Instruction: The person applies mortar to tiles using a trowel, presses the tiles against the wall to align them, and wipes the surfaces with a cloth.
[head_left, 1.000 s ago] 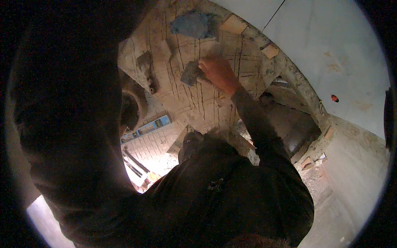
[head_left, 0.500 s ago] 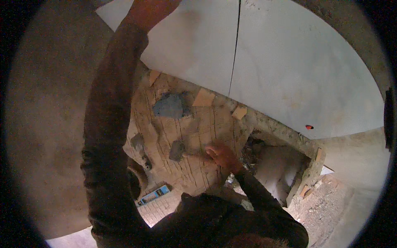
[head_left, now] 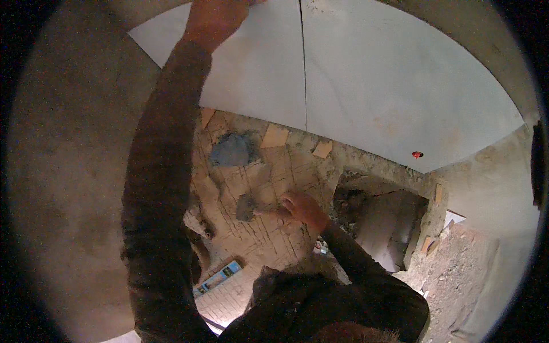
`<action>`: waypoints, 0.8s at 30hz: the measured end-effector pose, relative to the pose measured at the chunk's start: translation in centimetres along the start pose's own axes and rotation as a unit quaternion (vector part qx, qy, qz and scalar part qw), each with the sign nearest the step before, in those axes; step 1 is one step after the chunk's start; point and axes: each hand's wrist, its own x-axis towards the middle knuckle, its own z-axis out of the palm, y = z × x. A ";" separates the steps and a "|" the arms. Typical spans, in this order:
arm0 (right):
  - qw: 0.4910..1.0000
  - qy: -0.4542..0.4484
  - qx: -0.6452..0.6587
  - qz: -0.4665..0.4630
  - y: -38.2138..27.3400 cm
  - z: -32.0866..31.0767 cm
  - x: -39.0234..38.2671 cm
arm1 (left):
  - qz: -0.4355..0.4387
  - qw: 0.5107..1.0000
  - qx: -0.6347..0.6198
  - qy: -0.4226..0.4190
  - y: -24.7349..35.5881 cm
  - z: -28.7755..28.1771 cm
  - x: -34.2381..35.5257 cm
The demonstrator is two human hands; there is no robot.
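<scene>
At the top, my left hand (head_left: 220, 23) is up against a large white panel (head_left: 257, 74). The picture's edge cuts off most of its fingers, so their shape is hard to read. My right hand (head_left: 307, 212) is closed around the handle of a small trowel (head_left: 246, 207), low in the middle. Its grey blade points left over the floor. Beyond the blade, a heap of grey mortar (head_left: 230, 150) lies near the foot of the panel. A second white panel (head_left: 389, 86) adjoins the first, with a thin dark gap between them.
Tan wedge-like pieces (head_left: 275, 136) sit along the panels' lower edge. A rough-edged opening (head_left: 383, 223) lies right of my right hand. A blue spirit level (head_left: 218, 278) rests on the scored floor (head_left: 269, 240). A red-rimmed hole (head_left: 417, 155) marks the right panel.
The view has turned slightly, and the panels and their gap appear farther left. My left hand stays at the panel; my right hand still holds the trowel in nearly the same place.
</scene>
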 end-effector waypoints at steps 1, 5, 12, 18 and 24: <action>0.999 0.010 -0.041 -0.034 0.2 0.2 -0.2 | -0.023 0.999 0.025 0.008 0.6 0.2 0.0; 0.999 0.012 -0.037 0.023 -3.7 -8.2 8.0 | -0.027 0.999 0.013 -0.013 0.3 -0.1 0.7; 0.936 0.081 -0.141 -0.311 -4.8 -17.5 26.0 | 0.014 0.993 0.081 -0.085 -0.6 -2.7 2.2; 0.888 0.081 -0.218 -0.397 -1.9 -20.2 34.4 | 0.046 0.988 0.117 -0.093 -1.4 -2.3 2.5; 0.924 0.072 -0.185 -0.327 -1.5 -20.9 35.8 | -0.147 0.972 0.093 -0.155 3.7 -3.8 2.8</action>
